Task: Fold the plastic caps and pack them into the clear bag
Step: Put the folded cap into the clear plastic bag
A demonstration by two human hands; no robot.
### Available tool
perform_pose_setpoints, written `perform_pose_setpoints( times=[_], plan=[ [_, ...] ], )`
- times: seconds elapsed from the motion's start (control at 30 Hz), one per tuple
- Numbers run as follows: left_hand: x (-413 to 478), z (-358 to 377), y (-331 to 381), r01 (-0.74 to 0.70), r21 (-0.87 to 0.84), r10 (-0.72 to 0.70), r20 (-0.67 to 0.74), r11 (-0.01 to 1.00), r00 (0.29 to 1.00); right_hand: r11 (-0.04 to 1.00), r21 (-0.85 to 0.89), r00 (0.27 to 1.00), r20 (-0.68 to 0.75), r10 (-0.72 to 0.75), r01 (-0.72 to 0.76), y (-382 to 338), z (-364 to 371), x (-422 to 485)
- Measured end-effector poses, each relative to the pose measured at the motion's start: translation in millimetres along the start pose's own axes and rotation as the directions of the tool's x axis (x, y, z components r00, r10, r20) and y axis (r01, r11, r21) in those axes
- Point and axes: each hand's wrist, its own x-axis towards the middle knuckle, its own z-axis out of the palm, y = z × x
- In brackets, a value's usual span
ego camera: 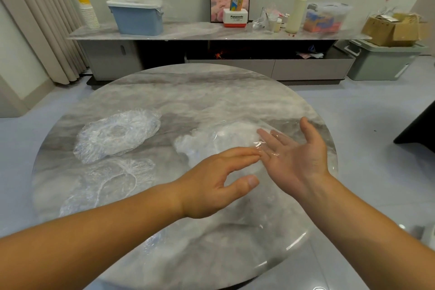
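A loose heap of plastic caps point(117, 134) is seen unfolded towards the left edge of the bench point(188, 92), and a single flat cap point(113, 179) is spread just nearer, its elastic rim showing as a white loop. A further strip of crinkled film point(154, 241) is glimpsed at the near edge, partly hidden by the left forearm; whether it is another cap cannot be told. The clear bag point(230, 134) lies towards the right edge, and a whitish bundle point(195, 148) is seen through its film, judged to be caps already folded and packed. The right hand point(299, 158) is held palm up with fingers straight and thumb raised, and its fingertips are overlaid by glinting film, so it is judged to be at or inside the bag's mouth. The left hand point(211, 183) is held wide, fingers extended towards the right hand's fingers and thumb spread apart; nothing is plainly gripped by it, though a pinch on the film cannot be ruled out. The task is judged to be partly done: some caps appear bagged, while the heap and the flat cap are not yet folded. Beyond the bench, a sideboard point(188, 30) is seen carrying a blue tub point(138, 16) and stacked paper cups point(88, 10).
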Motion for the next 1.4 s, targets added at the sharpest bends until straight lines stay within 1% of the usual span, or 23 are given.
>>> perform_pose_setpoints(
  times=[0.23, 0.33, 0.43, 0.53, 0.63, 0.7, 0.73, 0.77, 0.83, 0.9, 0.93, 1.0, 1.03, 1.07, 1.1, 1.13, 1.17, 1.23, 1.3, 1.37, 1.4],
  plan=[
    [3, 3, -4, 0.043, 0.072, -0.044, 0.022, 0.997, 0.999, 0.999, -0.003, 0.999, -0.014, -0.041, 0.041, 0, -14, -36],
    [5, 4, -5, 0.025, 0.097, -0.027, 0.019, 0.995, 0.999, 0.993, -0.095, 0.997, -0.016, -0.071, 0.069, 3, -11, -45],
    [11, 8, -10, -0.001, 0.137, -0.002, 0.025, 0.991, 1.0, 0.972, -0.195, 0.991, -0.001, -0.136, 0.134, 3, -9, -49],
    [17, 10, -16, 0.014, 0.117, -0.017, 0.026, 0.993, 1.0, 0.946, -0.26, 0.979, -0.009, -0.201, 0.192, 2, -7, -47],
    [14, 8, -16, -0.019, 0.042, 0.021, -0.052, 0.999, 0.998, 0.899, -0.36, 0.96, -0.029, -0.277, 0.249, 2, -5, -43],
    [6, 4, -16, -0.029, 0.024, 0.032, -0.128, 0.999, 0.991, 0.85, -0.433, 0.943, 0.001, -0.332, 0.299, 2, -3, -43],
    [1, 1, -17, -0.009, 0.023, 0.013, -0.166, 1.0, 0.986, 0.821, -0.475, 0.939, 0.035, -0.343, 0.318, 3, -1, -44],
    [-5, -3, -18, 0.033, 0.023, -0.028, -0.199, 0.999, 0.98, 0.787, -0.519, 0.936, 0.078, -0.344, 0.333, 5, 1, -46],
    [-20, -11, -21, 0.198, 0.025, -0.186, -0.245, 0.98, 0.952, 0.692, -0.622, 0.929, 0.197, -0.314, 0.366, 13, 6, -49],
    [-36, -20, -28, 0.407, 0.024, -0.386, -0.264, 0.913, 0.884, 0.547, -0.732, 0.914, 0.343, -0.218, 0.405, 28, 9, -53],
    [-48, -24, -33, 0.503, 0.023, -0.48, -0.264, 0.864, 0.836, 0.45, -0.784, 0.901, 0.41, -0.142, 0.428, 38, 9, -55],
    [-73, -28, -43, 0.658, 0.082, -0.625, -0.244, 0.748, 0.741, 0.199, -0.849, 0.861, 0.507, 0.042, 0.49, 60, 7, -59],
    [-88, -29, -48, 0.709, 0.147, -0.669, -0.247, 0.689, 0.701, 0.061, -0.845, 0.833, 0.534, 0.143, 0.531, 72, 5, -61],
    [-103, -28, -53, 0.741, 0.219, -0.691, -0.269, 0.635, 0.671, -0.078, -0.806, 0.798, 0.558, 0.227, 0.586, 84, 4, -62],
    [-117, -27, -57, 0.756, 0.284, -0.695, -0.3, 0.589, 0.654, -0.186, -0.745, 0.759, 0.579, 0.297, 0.641, 94, 3, -64],
    [-131, -26, -60, 0.762, 0.336, -0.691, -0.325, 0.554, 0.645, -0.245, -0.69, 0.725, 0.59, 0.355, 0.681, 105, 4, -66],
    [-143, -26, -64, 0.767, 0.371, -0.694, -0.336, 0.523, 0.636, -0.269, -0.663, 0.707, 0.581, 0.403, 0.699, 115, 5, -68],
    [-162, -26, -72, 0.774, 0.405, -0.722, -0.311, 0.487, 0.618, -0.287, -0.67, 0.709, 0.523, 0.473, 0.685, 132, 7, -70],
    [-175, -25, -78, 0.761, 0.404, -0.752, -0.225, 0.507, 0.62, -0.326, -0.691, 0.733, 0.439, 0.52, 0.645, 146, 7, -66],
    [-179, -20, -81, 0.714, 0.407, -0.739, -0.128, 0.569, 0.662, -0.372, -0.71, 0.768, 0.374, 0.52, 0.598, 156, 2, -57],
    [-178, -17, -81, 0.682, 0.417, -0.717, -0.097, 0.601, 0.69, -0.392, -0.718, 0.79, 0.363, 0.495, 0.576, 159, -1, -51]
  ],
)
